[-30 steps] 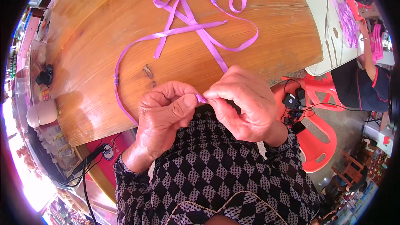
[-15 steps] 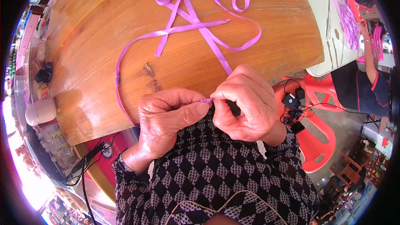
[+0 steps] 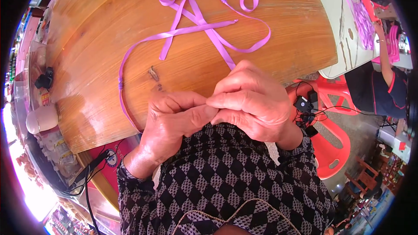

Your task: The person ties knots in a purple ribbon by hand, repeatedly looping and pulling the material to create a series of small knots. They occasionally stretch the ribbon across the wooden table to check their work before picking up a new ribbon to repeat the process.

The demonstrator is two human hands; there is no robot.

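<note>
A long purple ribbon (image 3: 198,28) lies in loops over the wooden table. One stretch runs down to my right hand (image 3: 251,104), another to the wrist of my left hand (image 3: 176,117). Both hands are closed in a pinch, with their fingertips touching in front of my chest. The bit of ribbon between the fingertips is hidden by them now; the earlier picture shows a small purple twist there. Small knots (image 3: 120,82) sit along the ribbon, with two more at the far side of the table.
The wooden table (image 3: 100,39) reaches toward my waist. At the right stand a white table (image 3: 322,0) with more purple ribbon (image 3: 363,21), a red plastic chair (image 3: 335,148), and black cables with a small device (image 3: 302,104). A person's arm (image 3: 383,52) reaches across there. A pinkish rounded object (image 3: 42,117) stands at left.
My right hand has moved slightly left, and its fingers now close over my left fingertips. The purple twist seen between them before is covered. The ribbon on the table has barely shifted.
</note>
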